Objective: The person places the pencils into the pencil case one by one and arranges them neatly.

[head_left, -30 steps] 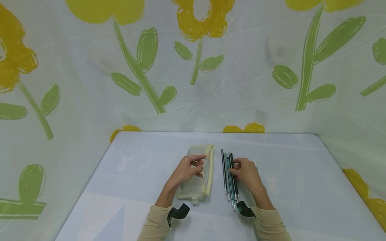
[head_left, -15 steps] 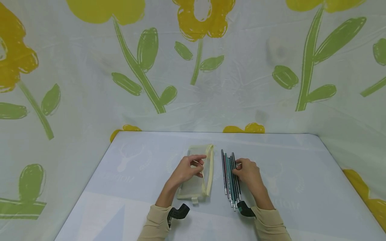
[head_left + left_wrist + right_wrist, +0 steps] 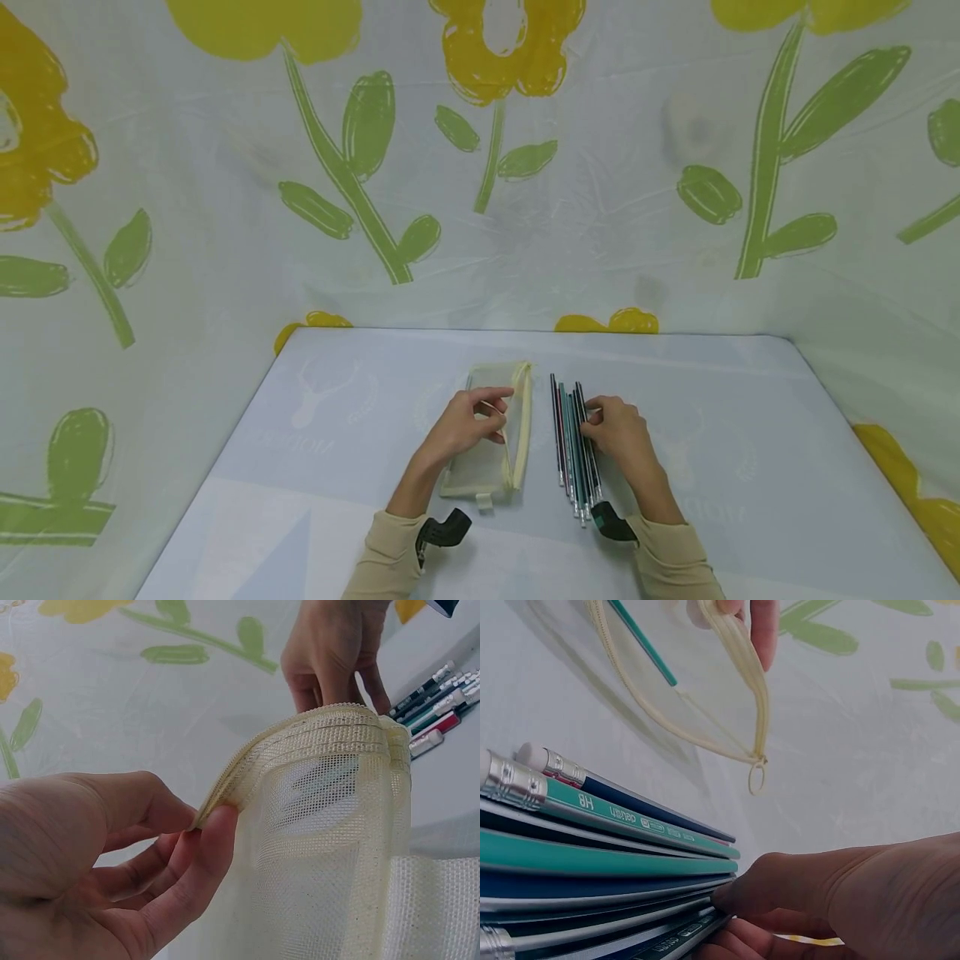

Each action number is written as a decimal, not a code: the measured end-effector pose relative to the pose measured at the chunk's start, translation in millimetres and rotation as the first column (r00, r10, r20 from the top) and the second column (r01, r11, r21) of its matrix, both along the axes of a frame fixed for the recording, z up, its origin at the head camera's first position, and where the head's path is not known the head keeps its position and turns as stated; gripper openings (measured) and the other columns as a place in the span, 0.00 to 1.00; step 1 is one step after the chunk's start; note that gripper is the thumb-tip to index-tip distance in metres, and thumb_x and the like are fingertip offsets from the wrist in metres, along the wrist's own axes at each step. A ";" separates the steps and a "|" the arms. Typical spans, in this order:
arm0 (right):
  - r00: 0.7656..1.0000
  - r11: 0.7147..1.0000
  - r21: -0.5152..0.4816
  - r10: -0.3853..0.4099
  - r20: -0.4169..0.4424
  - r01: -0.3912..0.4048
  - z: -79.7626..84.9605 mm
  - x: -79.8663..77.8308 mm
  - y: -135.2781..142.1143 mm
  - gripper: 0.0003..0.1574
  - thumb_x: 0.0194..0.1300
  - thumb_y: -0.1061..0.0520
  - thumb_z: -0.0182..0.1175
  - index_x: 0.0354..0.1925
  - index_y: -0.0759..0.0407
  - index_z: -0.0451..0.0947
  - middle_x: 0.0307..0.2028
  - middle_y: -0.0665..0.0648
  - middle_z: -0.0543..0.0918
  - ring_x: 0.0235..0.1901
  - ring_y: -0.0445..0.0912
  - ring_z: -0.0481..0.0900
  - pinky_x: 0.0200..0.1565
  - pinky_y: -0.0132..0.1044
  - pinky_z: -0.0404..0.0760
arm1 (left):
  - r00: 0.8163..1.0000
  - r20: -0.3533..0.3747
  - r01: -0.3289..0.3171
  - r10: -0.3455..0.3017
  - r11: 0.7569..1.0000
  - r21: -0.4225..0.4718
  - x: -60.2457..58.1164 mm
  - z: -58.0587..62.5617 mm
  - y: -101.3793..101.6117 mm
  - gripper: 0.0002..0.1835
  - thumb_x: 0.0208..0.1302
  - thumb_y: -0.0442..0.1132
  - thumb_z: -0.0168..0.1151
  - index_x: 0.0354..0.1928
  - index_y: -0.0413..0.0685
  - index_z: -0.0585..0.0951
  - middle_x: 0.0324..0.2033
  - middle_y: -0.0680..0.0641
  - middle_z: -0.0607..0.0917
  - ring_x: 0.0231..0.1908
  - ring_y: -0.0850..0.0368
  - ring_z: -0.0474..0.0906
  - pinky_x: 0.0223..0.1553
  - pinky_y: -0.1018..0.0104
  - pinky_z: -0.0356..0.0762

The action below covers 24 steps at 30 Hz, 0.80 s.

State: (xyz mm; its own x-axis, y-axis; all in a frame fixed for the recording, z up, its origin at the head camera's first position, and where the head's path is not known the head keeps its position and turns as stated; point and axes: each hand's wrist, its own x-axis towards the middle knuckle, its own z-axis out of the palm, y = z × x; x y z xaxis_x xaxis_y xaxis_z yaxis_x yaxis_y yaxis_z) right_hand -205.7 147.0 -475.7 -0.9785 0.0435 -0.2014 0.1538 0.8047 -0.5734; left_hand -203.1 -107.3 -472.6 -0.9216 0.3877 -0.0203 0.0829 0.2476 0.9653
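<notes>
at the head view's lower centre, the pouch point(image 3: 472, 477) is pinched by its rim in the left hand point(image 3: 463, 421); just right, pencils point(image 3: 574, 458) are pinched at the row's right edge by the right hand point(image 3: 618, 427).

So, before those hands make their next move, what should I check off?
1. Pouch mouth open: ok, it gapes in the right wrist view.
2. Left hand on the pouch: ok, thumb and finger pinch its zipped edge.
3. Right hand at the pencils: ok, it grips at the bunch's right edge.
4. Just one pencil gripped: cannot tell, the fingertips are partly hidden.
5. All pencils in the pouch: not ok, a bunch lies beside it on the table.
</notes>
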 end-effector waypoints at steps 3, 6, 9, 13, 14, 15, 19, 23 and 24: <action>1.000 1.000 0.007 0.002 -0.003 -0.002 -0.2 0.1 0.8 0.27 0.61 0.60 0.64 0.57 0.69 0.77 0.35 0.61 0.85 0.26 0.46 0.78 0.25 0.33 0.81 | 1.000 0.000 -0.008 0.008 1.000 -0.006 0.7 0.7 0.4 0.25 0.64 0.26 0.55 0.64 0.36 0.74 0.45 0.34 0.79 0.38 0.47 0.83 0.35 0.54 0.91; 1.000 1.000 0.004 0.003 -0.003 -0.003 0.0 0.2 1.2 0.27 0.61 0.60 0.64 0.57 0.69 0.77 0.34 0.60 0.85 0.27 0.46 0.77 0.24 0.34 0.80 | 1.000 -0.005 -0.012 0.012 1.000 -0.018 0.9 0.6 0.9 0.25 0.63 0.24 0.54 0.64 0.35 0.74 0.45 0.34 0.78 0.39 0.44 0.83 0.35 0.52 0.91; 1.000 1.000 0.001 0.003 -0.002 -0.003 -0.3 0.3 1.7 0.26 0.61 0.60 0.64 0.56 0.69 0.77 0.34 0.60 0.85 0.27 0.46 0.77 0.24 0.33 0.81 | 1.000 -0.006 -0.011 0.011 1.000 -0.028 0.7 1.0 1.4 0.25 0.63 0.23 0.53 0.63 0.32 0.73 0.45 0.32 0.78 0.39 0.41 0.82 0.36 0.51 0.91; 1.000 1.000 0.000 0.001 -0.002 -0.001 -0.4 0.9 1.9 0.26 0.61 0.59 0.64 0.56 0.69 0.77 0.34 0.60 0.84 0.27 0.46 0.77 0.25 0.33 0.81 | 1.000 -0.003 -0.008 0.008 1.000 -0.021 0.6 1.2 1.6 0.25 0.63 0.23 0.53 0.63 0.31 0.73 0.45 0.30 0.77 0.40 0.41 0.81 0.35 0.52 0.91; 1.000 1.000 -0.001 0.002 -0.005 -0.002 -0.4 0.9 1.9 0.26 0.61 0.59 0.64 0.56 0.69 0.77 0.34 0.60 0.84 0.27 0.46 0.77 0.25 0.33 0.81 | 1.000 -0.002 -0.007 0.007 1.000 -0.017 0.8 1.3 1.5 0.25 0.63 0.23 0.53 0.64 0.32 0.73 0.46 0.31 0.77 0.40 0.41 0.81 0.35 0.53 0.91; 1.000 1.000 -0.001 0.000 -0.006 0.000 -0.6 1.1 1.9 0.26 0.61 0.59 0.64 0.56 0.69 0.77 0.34 0.60 0.84 0.27 0.46 0.77 0.25 0.33 0.81 | 1.000 -0.002 -0.006 0.006 1.000 -0.012 1.0 1.4 1.4 0.25 0.63 0.24 0.53 0.64 0.33 0.73 0.46 0.31 0.78 0.41 0.41 0.81 0.35 0.54 0.91; 1.000 1.000 -0.005 -0.007 -0.006 0.007 -0.8 1.7 1.9 0.26 0.61 0.59 0.64 0.56 0.68 0.77 0.34 0.60 0.84 0.26 0.46 0.77 0.25 0.33 0.82 | 1.000 -0.003 0.003 -0.003 1.000 0.007 1.1 0.5 0.7 0.25 0.64 0.26 0.54 0.64 0.35 0.73 0.46 0.33 0.78 0.41 0.43 0.82 0.34 0.57 0.91; 1.000 1.000 -0.012 -0.006 0.002 0.006 -0.1 1.5 2.6 0.26 0.61 0.59 0.64 0.57 0.68 0.77 0.35 0.60 0.84 0.27 0.46 0.77 0.26 0.33 0.82 | 1.000 -0.004 0.011 -0.011 1.000 0.010 0.3 -0.9 -0.2 0.25 0.63 0.27 0.55 0.64 0.36 0.74 0.45 0.34 0.78 0.39 0.48 0.82 0.34 0.60 0.91; 1.000 1.000 -0.014 -0.006 0.005 0.006 -0.1 1.2 3.0 0.26 0.61 0.59 0.64 0.57 0.68 0.77 0.35 0.60 0.84 0.27 0.46 0.77 0.26 0.33 0.83 | 1.000 -0.004 0.012 -0.012 1.000 0.006 0.0 -1.2 -0.3 0.25 0.63 0.27 0.55 0.64 0.36 0.74 0.45 0.34 0.78 0.39 0.49 0.82 0.34 0.60 0.91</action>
